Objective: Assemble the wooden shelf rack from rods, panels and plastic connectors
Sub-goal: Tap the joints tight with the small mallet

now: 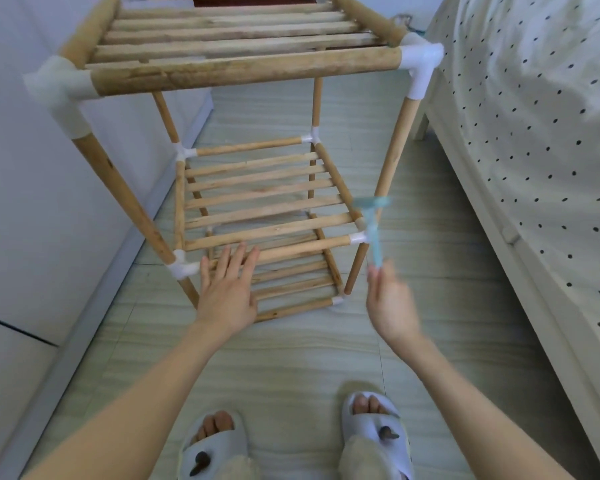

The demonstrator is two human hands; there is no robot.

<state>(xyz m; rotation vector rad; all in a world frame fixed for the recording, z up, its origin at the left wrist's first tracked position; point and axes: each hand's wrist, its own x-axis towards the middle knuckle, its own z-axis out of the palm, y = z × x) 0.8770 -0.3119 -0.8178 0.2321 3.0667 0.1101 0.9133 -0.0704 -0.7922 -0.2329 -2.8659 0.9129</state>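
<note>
Left hand [227,289] flat, fingers spread, by middle tier's front rod [267,239]; right hand [390,303] pinching blurred blue hammer [373,230], handle upright, head uppermost. Shelf rack [243,69] standing upright on floor [291,358], long axis vertical.

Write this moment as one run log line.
rack: standing, three tiers | left hand: open, at middle front rod | right hand: holds blurred blue mallet

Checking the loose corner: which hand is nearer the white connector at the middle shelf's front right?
Right. The right hand is just below the connector, holding a blue hammer; the left hand is across by the left corner.
</note>
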